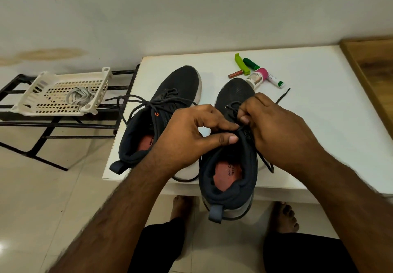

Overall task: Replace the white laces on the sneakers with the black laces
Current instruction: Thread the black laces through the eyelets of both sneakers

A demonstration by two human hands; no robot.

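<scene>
Two dark grey sneakers stand on the white table (319, 123), toes away from me. The left sneaker (174, 87) carries a black lace (136, 100) with loose ends trailing left. The right sneaker (229, 179) hangs its heel over the table's front edge. My left hand (191, 132) pinches the edge of its upper beside the tongue between thumb and forefinger. My right hand (274, 123) pinches its black lace (282, 95) near the upper eyelets; one end runs back right, another falls at the right side. The white laces (79, 97) lie bundled in a cream plastic basket (59, 94).
The basket sits on a black metal rack (53, 123) left of the table. Small items lie at the table's back: a green clip (241, 64), a brown tube (235, 73), a pink-capped bottle (257, 78), a green-capped tube (251, 63). A wooden surface (372, 64) borders the right. My bare feet (285, 217) stand under the table.
</scene>
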